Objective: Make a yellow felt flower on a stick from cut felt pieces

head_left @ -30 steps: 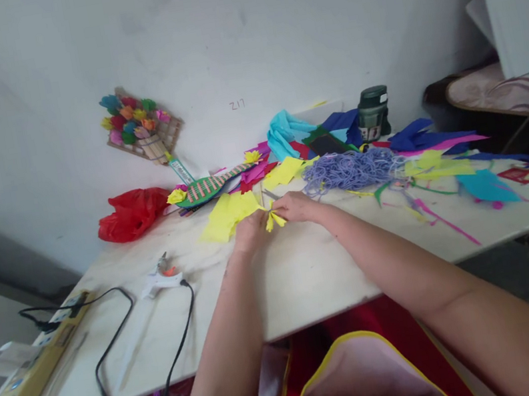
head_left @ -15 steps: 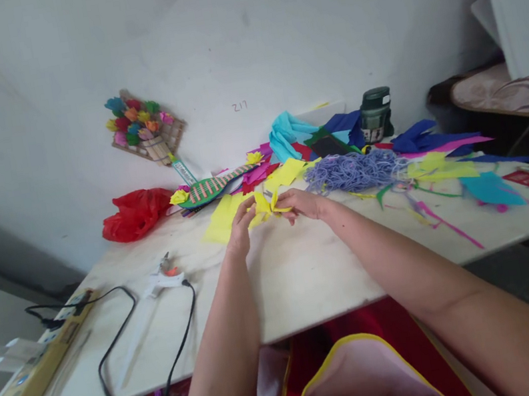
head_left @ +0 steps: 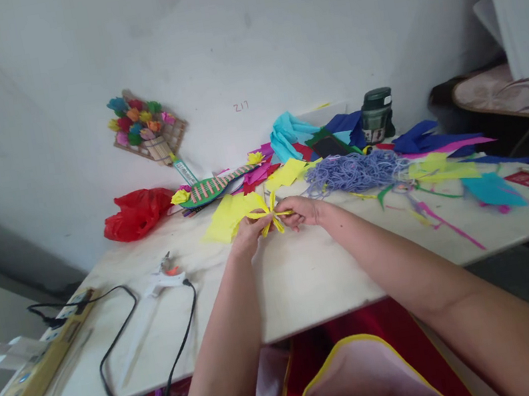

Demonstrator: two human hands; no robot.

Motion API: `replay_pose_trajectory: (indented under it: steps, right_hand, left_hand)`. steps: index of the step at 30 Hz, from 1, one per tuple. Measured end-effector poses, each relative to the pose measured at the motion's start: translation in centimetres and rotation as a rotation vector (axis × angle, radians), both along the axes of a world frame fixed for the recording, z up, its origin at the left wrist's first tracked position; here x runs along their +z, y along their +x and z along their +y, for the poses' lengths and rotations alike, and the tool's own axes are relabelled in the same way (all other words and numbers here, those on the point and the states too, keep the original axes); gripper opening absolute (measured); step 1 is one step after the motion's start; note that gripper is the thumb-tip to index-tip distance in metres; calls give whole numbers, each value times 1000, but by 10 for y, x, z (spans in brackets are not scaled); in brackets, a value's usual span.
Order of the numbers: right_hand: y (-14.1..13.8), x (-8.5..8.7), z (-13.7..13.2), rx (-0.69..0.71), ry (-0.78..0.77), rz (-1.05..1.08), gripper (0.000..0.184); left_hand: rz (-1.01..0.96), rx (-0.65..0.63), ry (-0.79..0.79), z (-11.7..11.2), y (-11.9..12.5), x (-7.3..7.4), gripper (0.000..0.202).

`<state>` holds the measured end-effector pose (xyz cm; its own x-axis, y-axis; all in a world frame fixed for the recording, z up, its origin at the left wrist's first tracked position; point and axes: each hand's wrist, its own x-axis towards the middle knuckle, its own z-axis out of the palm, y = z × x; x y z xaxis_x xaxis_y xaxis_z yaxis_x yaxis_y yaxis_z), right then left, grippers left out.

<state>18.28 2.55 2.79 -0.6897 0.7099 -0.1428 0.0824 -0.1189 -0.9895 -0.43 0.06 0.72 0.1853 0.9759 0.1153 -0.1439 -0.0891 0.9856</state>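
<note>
Between my hands, a little above the table [head_left: 307, 272], is a yellow paper flower [head_left: 271, 213] with narrow folded petals spread out like a star. My left hand [head_left: 248, 229] pinches its left petals. The fingers of my right hand [head_left: 298, 211] are closed on a petal at its right side. Behind my left hand a sheet of yellow crepe paper [head_left: 224, 217] lies flat. A green boat-shaped craft piece [head_left: 205, 191] with pink strips and yellow paper flowers lies further back.
A glue gun [head_left: 167, 280] with its cord and a power strip [head_left: 43, 360] lie at left. A red plastic bag [head_left: 138, 214] sits behind them. At right are tangled purple yarn [head_left: 356, 170], paper scraps and a dark green bottle [head_left: 377, 115]. A flower-basket craft [head_left: 146, 126] leans on the wall.
The yellow paper flower has turned so that its petals now fan out toward me. My left fingers have curled in lower, and my right fingers have closed more tightly.
</note>
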Motion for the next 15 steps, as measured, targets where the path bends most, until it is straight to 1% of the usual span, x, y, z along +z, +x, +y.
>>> replay_pose_trajectory:
  steps: [3,6,11,15]
  right_hand:
    - [-1,-1,1,-81,-41,-21,38]
    - [-2,-1,0,-207,-69,-16,34]
    - [-5,-1,0,-455,-66,26,32]
    - [-7,1,-3,-578,-34,76,29]
  left_hand:
    - [0,41,-16,2,1,-2,47]
    - [2,71,-38,3,0,-3,43]
    - [-42,106,-79,4,-2,-2,42]
    - [-19,111,-116,6,-3,-3,39]
